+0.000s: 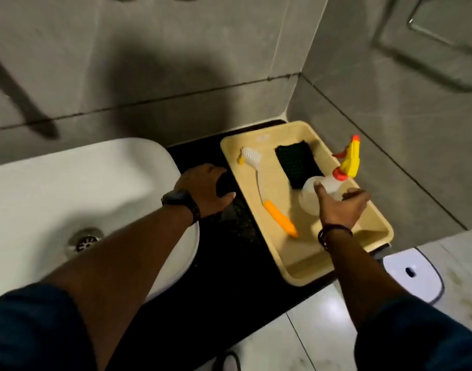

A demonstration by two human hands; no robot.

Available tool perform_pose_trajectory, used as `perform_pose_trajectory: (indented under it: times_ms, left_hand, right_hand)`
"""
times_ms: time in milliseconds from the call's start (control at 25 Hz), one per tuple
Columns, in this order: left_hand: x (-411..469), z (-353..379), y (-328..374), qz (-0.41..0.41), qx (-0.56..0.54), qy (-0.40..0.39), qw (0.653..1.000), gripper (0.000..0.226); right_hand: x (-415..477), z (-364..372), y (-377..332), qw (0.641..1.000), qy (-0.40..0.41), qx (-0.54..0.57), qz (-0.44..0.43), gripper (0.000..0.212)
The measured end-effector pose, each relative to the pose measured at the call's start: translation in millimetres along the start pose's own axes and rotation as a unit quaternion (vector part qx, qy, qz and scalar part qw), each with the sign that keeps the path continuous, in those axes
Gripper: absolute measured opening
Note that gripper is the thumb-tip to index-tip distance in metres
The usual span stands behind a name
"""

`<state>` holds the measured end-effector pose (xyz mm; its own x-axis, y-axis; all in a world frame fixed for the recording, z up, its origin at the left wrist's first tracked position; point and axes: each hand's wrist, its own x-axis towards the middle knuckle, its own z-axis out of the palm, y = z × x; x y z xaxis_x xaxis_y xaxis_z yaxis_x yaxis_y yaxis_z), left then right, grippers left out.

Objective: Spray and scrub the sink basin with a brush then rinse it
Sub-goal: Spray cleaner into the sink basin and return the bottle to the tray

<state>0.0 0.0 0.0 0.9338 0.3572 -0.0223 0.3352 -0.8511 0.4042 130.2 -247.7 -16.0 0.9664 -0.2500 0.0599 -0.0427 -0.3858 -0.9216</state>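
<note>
A white sink basin (pixel 55 183) with a metal drain (pixel 85 241) sits at the left on a black counter (pixel 224 263). To its right a beige tray (pixel 304 274) holds a brush (pixel 269 194) with white bristles and an orange handle, a dark green scrub pad (pixel 296 163), and a clear spray bottle (pixel 312 194) with a yellow and orange trigger head. My right hand (pixel 342 207) is over the bottle's body with thumb and fingers spread around it, not clearly closed. My left hand (pixel 205 188) rests fingers apart on the counter between sink and tray, holding nothing.
Grey tiled walls meet in a corner just behind the tray. A white toilet cistern lid (pixel 414 274) with a flush button lies at the lower right. Pale floor tiles (pixel 323 330) show below the counter edge. A shoe tip (pixel 229 360) is at the bottom.
</note>
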Motion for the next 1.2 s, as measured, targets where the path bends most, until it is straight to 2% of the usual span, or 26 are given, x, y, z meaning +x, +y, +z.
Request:
perform_pose_trajectory:
  times_ms: [80,200,280,360,560,640,720,840,960,1040,1120,1200]
  left_hand:
    - [9.1,3.2,-3.5,0.012,0.045,0.021,0.999,0.066]
    - [13.1,6.6,-9.5,0.016,0.061,0.046,0.997,0.064]
    - [12.1,9.5,-8.1,0.021,0.061,0.050,0.997,0.064]
    - [13.7,10.0,-8.2,0.016,0.056,0.053,0.997,0.065]
    - [12.8,13.6,-10.2,0.016,0.064,0.044,0.997,0.067]
    - [13.7,13.8,-11.7,0.016,0.068,0.048,0.996,0.067]
    - [9.6,13.1,-12.5,0.021,0.080,0.028,0.996,0.069]
    - [-14.6,7.8,-23.4,0.040,0.105,-0.033,0.993,0.075]
    - [-59.3,-16.3,-54.1,0.034,0.077,-0.053,0.995,0.078]
    - [-101.8,-45.9,-87.8,-0.036,0.063,-0.028,0.997,0.081]
    - [-154.1,-76.5,-131.3,-0.133,0.070,0.009,0.989,0.082]
    - [-211.1,-103.3,-177.0,-0.202,0.103,0.056,0.972,0.081]
  right_hand:
    - [23.1,6.1,-2.7,0.998,-0.037,0.044,0.002,0.063]
    - [62.6,16.5,-6.9,0.991,-0.098,0.085,-0.040,0.068]
    - [74.5,22.6,-6.5,0.983,-0.148,0.064,-0.091,0.079]
    - [82.7,28.9,-5.0,0.975,-0.169,0.044,-0.134,0.079]
    - [76.8,34.8,-11.3,0.982,-0.109,0.076,-0.134,0.047]
    - [65.1,34.0,-30.3,0.981,-0.076,0.134,-0.120,0.039]
    - [54.0,31.0,-64.0,0.968,-0.078,0.193,-0.140,0.036]
    - [25.2,34.4,-133.3,0.935,-0.185,0.217,-0.210,0.043]
    - [-29.3,60.9,-194.9,0.900,-0.335,0.200,-0.193,0.043]
    - [-81.7,80.4,-222.6,0.876,-0.417,0.127,-0.206,0.047]
    - [-139.7,93.1,-234.1,0.846,-0.480,0.017,-0.231,0.041]
    - [-196.9,95.8,-232.1,0.809,-0.562,-0.022,-0.169,0.032]
